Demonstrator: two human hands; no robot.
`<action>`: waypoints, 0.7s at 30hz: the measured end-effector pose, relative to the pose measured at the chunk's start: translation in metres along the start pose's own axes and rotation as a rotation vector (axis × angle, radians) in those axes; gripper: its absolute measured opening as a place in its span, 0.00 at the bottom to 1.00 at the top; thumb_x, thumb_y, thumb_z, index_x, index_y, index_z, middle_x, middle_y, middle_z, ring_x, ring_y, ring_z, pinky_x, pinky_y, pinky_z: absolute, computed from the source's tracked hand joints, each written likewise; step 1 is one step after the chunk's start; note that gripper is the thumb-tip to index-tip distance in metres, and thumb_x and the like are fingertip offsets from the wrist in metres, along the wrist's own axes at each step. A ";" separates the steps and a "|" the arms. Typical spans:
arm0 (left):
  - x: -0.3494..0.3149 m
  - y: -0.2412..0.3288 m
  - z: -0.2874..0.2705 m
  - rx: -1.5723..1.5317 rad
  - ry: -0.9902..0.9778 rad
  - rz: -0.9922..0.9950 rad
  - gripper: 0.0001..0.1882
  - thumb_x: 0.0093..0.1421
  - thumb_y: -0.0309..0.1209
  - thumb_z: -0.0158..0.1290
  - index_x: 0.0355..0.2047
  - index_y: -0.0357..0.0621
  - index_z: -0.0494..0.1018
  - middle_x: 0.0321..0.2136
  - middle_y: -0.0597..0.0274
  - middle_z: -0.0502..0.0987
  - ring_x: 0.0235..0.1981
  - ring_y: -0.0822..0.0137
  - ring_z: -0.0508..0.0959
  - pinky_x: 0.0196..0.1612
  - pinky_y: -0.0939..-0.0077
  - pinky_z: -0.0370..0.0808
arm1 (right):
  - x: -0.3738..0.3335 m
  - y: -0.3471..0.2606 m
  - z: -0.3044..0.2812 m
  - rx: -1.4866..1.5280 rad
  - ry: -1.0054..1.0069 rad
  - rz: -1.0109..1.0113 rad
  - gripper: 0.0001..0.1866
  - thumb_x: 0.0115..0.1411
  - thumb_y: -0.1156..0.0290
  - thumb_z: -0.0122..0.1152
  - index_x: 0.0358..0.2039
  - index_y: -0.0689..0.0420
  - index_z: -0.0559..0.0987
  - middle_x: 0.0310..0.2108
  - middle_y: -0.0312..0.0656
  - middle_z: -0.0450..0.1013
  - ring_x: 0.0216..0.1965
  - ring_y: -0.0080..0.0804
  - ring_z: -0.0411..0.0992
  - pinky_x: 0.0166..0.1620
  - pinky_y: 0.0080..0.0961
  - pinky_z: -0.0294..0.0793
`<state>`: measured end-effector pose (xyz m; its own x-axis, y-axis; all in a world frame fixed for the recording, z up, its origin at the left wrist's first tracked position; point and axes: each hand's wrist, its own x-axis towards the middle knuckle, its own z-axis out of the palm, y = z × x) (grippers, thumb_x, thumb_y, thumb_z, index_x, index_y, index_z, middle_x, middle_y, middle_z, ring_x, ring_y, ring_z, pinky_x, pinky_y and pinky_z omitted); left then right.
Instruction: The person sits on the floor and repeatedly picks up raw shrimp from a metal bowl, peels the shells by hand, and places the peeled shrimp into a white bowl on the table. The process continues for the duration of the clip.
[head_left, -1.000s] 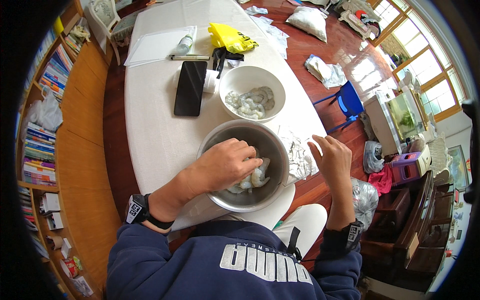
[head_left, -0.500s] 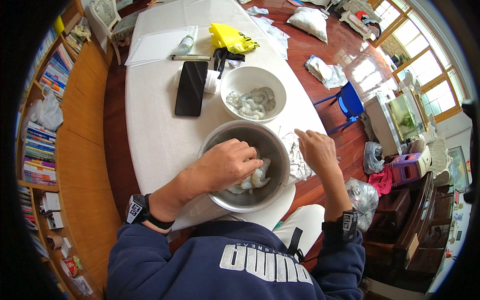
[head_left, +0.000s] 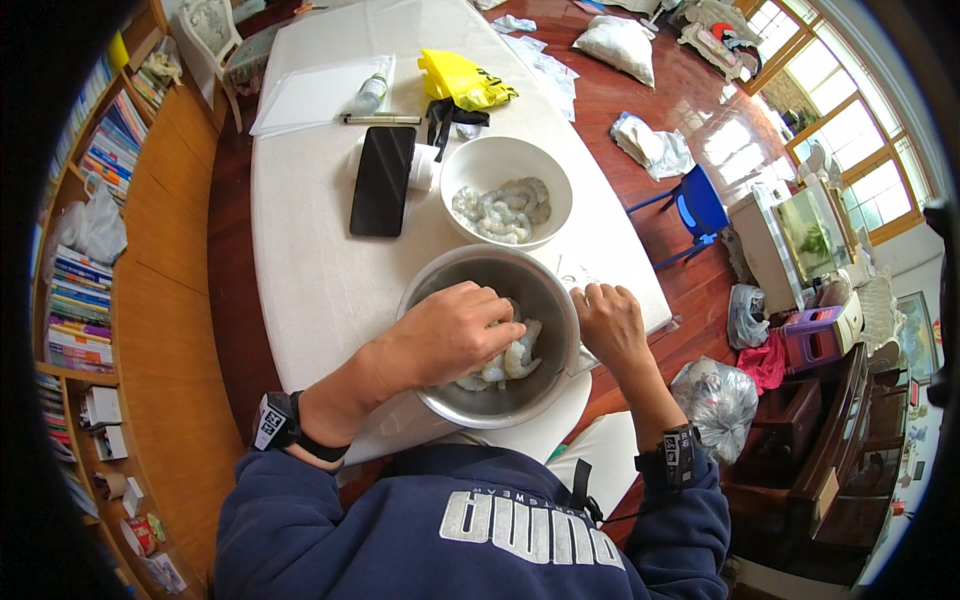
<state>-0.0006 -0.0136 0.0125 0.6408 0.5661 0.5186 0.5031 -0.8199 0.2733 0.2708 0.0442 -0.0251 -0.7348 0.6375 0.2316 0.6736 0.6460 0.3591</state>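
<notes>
A steel bowl (head_left: 562, 375) stands at the table's near edge with several grey, translucent peeled shrimp (head_left: 520, 352) in it. My left hand (head_left: 452, 330) reaches over its left side, fingers closed on a shrimp that they partly cover. Just outside the bowl's right rim is my right hand (head_left: 610, 325), with its fingers curled together. Whatever those fingers pinch is too small or hidden to name. Beneath it, a white sheet (head_left: 580, 275) with thin dark marks lies mostly covered. Beyond the steel bowl, a white bowl (head_left: 560, 160) holds more shrimp.
Left of the white bowl, a black phone (head_left: 383, 182) leans on a white roll (head_left: 424, 167). Farther back are a pen (head_left: 382, 118), a small clear bottle (head_left: 371, 93), white paper (head_left: 300, 95) and a yellow plastic bag (head_left: 460, 80). A blue stool (head_left: 697, 205) stands right of the table.
My right hand has come down and left toward the steel bowl's rim, covering much of the marked white sheet. The left hand has stayed on the shrimp.
</notes>
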 end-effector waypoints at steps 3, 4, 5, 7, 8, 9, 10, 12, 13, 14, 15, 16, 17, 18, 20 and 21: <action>0.000 0.000 -0.001 -0.005 -0.003 -0.003 0.12 0.52 0.26 0.61 0.38 0.42 0.80 0.33 0.61 0.78 0.37 0.63 0.79 0.42 0.69 0.76 | -0.003 -0.004 0.005 0.071 0.062 -0.026 0.03 0.52 0.72 0.58 0.23 0.54 0.74 0.22 0.36 0.70 0.26 0.31 0.72 0.31 0.29 0.71; 0.000 0.000 -0.001 -0.004 -0.010 -0.007 0.12 0.52 0.25 0.62 0.39 0.42 0.80 0.33 0.62 0.79 0.37 0.63 0.79 0.41 0.68 0.76 | -0.005 -0.005 0.006 0.090 0.072 -0.028 0.04 0.52 0.72 0.58 0.23 0.53 0.74 0.22 0.36 0.70 0.26 0.31 0.72 0.31 0.29 0.71; 0.000 0.000 -0.001 -0.003 -0.016 -0.013 0.12 0.52 0.25 0.63 0.39 0.43 0.81 0.33 0.62 0.79 0.37 0.62 0.80 0.40 0.68 0.76 | -0.006 -0.005 0.005 0.102 0.083 -0.032 0.04 0.52 0.72 0.59 0.23 0.53 0.74 0.22 0.36 0.70 0.26 0.31 0.72 0.31 0.29 0.71; 0.000 -0.001 0.000 0.008 0.006 0.008 0.12 0.51 0.26 0.61 0.38 0.42 0.80 0.32 0.61 0.78 0.36 0.63 0.79 0.42 0.69 0.76 | -0.008 -0.005 0.003 0.128 0.106 -0.040 0.04 0.52 0.71 0.60 0.23 0.53 0.74 0.22 0.36 0.70 0.26 0.31 0.73 0.32 0.29 0.72; 0.000 -0.001 0.000 0.013 0.018 0.018 0.12 0.51 0.26 0.60 0.38 0.41 0.79 0.32 0.61 0.77 0.36 0.64 0.78 0.43 0.69 0.76 | -0.009 -0.003 0.002 0.174 0.103 -0.029 0.05 0.53 0.70 0.61 0.23 0.54 0.74 0.22 0.36 0.70 0.26 0.32 0.73 0.32 0.30 0.72; 0.000 -0.001 0.001 0.012 0.014 0.015 0.12 0.51 0.26 0.60 0.38 0.41 0.79 0.32 0.61 0.77 0.36 0.64 0.78 0.42 0.69 0.75 | -0.009 -0.001 -0.001 0.219 0.099 -0.019 0.05 0.54 0.70 0.62 0.24 0.54 0.75 0.23 0.36 0.70 0.26 0.32 0.73 0.32 0.30 0.72; 0.000 -0.001 0.001 0.012 0.010 0.012 0.12 0.51 0.25 0.60 0.38 0.41 0.79 0.32 0.61 0.77 0.36 0.64 0.78 0.42 0.69 0.75 | -0.010 0.002 -0.004 0.265 0.096 -0.009 0.06 0.55 0.69 0.62 0.24 0.54 0.75 0.23 0.37 0.70 0.26 0.33 0.73 0.32 0.30 0.73; 0.000 -0.002 0.002 0.008 0.003 0.011 0.12 0.51 0.25 0.60 0.38 0.41 0.79 0.31 0.61 0.77 0.35 0.64 0.78 0.41 0.69 0.75 | -0.011 0.006 -0.012 0.310 0.136 0.028 0.07 0.56 0.67 0.65 0.25 0.54 0.76 0.23 0.37 0.71 0.26 0.34 0.74 0.32 0.31 0.73; 0.000 -0.003 0.002 0.005 -0.001 0.012 0.12 0.51 0.25 0.60 0.38 0.41 0.79 0.31 0.62 0.77 0.35 0.64 0.78 0.40 0.69 0.75 | -0.011 0.009 -0.017 0.332 0.156 0.046 0.08 0.57 0.66 0.66 0.26 0.55 0.77 0.23 0.37 0.72 0.26 0.35 0.74 0.32 0.31 0.74; 0.000 -0.003 0.002 0.003 -0.004 0.013 0.12 0.51 0.25 0.60 0.38 0.41 0.79 0.31 0.62 0.77 0.34 0.64 0.78 0.40 0.69 0.75 | -0.012 0.010 -0.022 0.377 0.182 0.100 0.08 0.57 0.66 0.66 0.27 0.55 0.78 0.23 0.37 0.72 0.26 0.35 0.75 0.32 0.31 0.74; 0.000 -0.003 0.002 0.001 0.001 0.016 0.12 0.51 0.25 0.60 0.38 0.41 0.79 0.30 0.62 0.77 0.34 0.64 0.78 0.39 0.69 0.74 | -0.014 0.010 -0.028 0.422 0.208 0.152 0.08 0.57 0.66 0.67 0.28 0.55 0.78 0.23 0.38 0.73 0.26 0.35 0.75 0.31 0.31 0.74; 0.000 -0.003 0.003 0.001 0.007 0.019 0.12 0.51 0.26 0.60 0.38 0.41 0.79 0.30 0.62 0.77 0.33 0.64 0.77 0.39 0.69 0.74 | -0.016 0.010 -0.034 0.467 0.235 0.204 0.08 0.58 0.66 0.68 0.28 0.55 0.79 0.23 0.38 0.73 0.26 0.35 0.75 0.31 0.31 0.74; 0.000 -0.003 0.003 -0.006 0.015 0.019 0.12 0.51 0.26 0.60 0.37 0.41 0.80 0.29 0.62 0.76 0.33 0.64 0.77 0.39 0.69 0.74 | -0.020 0.011 -0.042 0.514 0.211 0.236 0.06 0.56 0.69 0.68 0.33 0.55 0.80 0.24 0.38 0.75 0.24 0.34 0.74 0.29 0.30 0.74; 0.000 -0.003 0.004 0.000 0.006 0.018 0.12 0.51 0.26 0.60 0.37 0.41 0.80 0.29 0.63 0.76 0.33 0.64 0.77 0.39 0.69 0.74 | -0.022 0.009 -0.048 0.583 0.222 0.285 0.06 0.56 0.70 0.68 0.33 0.55 0.80 0.24 0.38 0.76 0.23 0.33 0.74 0.29 0.30 0.74; 0.001 -0.003 0.005 -0.002 -0.008 0.015 0.12 0.51 0.26 0.60 0.37 0.41 0.80 0.29 0.63 0.76 0.32 0.64 0.77 0.39 0.69 0.74 | -0.025 0.004 -0.056 0.725 0.234 0.393 0.07 0.56 0.71 0.67 0.35 0.56 0.81 0.25 0.38 0.76 0.22 0.32 0.73 0.28 0.29 0.74; 0.001 -0.003 0.006 0.003 -0.012 0.015 0.12 0.51 0.25 0.60 0.37 0.41 0.80 0.29 0.63 0.76 0.32 0.64 0.77 0.38 0.69 0.74 | -0.024 0.003 -0.058 0.749 0.242 0.379 0.09 0.56 0.74 0.65 0.39 0.55 0.82 0.25 0.40 0.77 0.21 0.31 0.72 0.28 0.28 0.73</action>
<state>0.0017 -0.0105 0.0076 0.6551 0.5548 0.5128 0.4950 -0.8280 0.2635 0.2854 0.0065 0.0226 -0.3904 0.8132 0.4316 0.6880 0.5692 -0.4502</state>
